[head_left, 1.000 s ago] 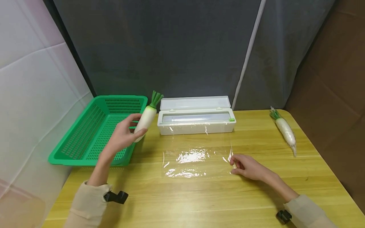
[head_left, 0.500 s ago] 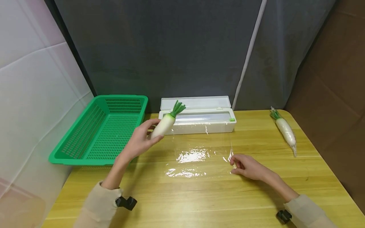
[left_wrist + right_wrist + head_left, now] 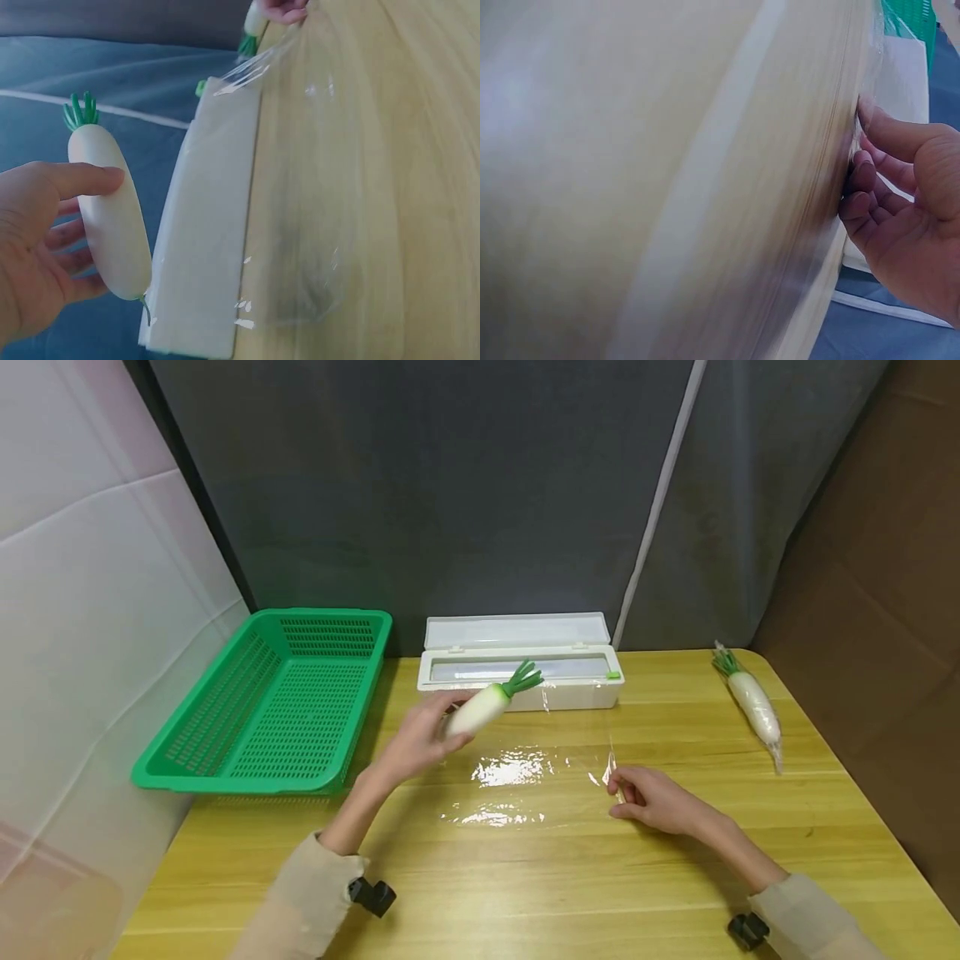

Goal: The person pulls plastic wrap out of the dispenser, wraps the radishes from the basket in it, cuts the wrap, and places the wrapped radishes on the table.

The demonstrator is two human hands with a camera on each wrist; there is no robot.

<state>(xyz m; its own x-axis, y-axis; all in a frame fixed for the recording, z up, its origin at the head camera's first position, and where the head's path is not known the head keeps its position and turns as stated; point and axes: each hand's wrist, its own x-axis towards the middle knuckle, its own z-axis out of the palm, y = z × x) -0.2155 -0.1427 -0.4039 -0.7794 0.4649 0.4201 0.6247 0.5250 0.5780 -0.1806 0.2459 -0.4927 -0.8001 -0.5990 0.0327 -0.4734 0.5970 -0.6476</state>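
- White radish [image 3: 480,707] was in the left hand [image 3: 420,739], slanting so its green leaves pointed toward 2 o'clock in the head view.
- Thumb and fingers of that hand were clamped on the radish's sides; the right hand [image 3: 652,800] pinched the clear film [image 3: 510,769] at its 3 o'clock edge, fingers bent.
- From the film's middle, the radish was toward 11 o'clock and the white box [image 3: 517,653], lid raised, at 12.
- From the box, the green basket [image 3: 296,718] sat at 9 o'clock, the wrapped radish [image 3: 755,708] at 3.
- Left fingers hid the radish's root end in the head view; the film's near outline blurred into the bench [image 3: 487,893].
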